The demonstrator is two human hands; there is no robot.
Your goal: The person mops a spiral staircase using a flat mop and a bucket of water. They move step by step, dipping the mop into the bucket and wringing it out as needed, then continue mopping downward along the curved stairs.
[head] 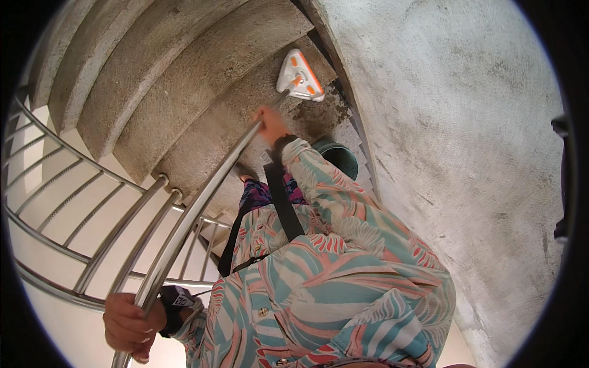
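Note:
My left hand [133,322] grips a shiny metal pole at the lower left, beside the stair railing. Farther up the same pole, my right hand [272,124] is closed around it, slightly blurred. The mop pole [202,198] slants from lower left to upper right. At its far end a triangular white and orange mop head [300,76] lies flat on a concrete step, near the wall. Dark wet patches [322,115] mark the step below the mop head. A green bucket [339,158] stands close to my right forearm, partly hidden by the patterned sleeve.
Curved concrete steps [184,69] rise towards the upper left. A metal railing [78,158] runs along the left side. On the right stands a rough grey wall [451,138]. My bare foot [247,177] shows on a step below me.

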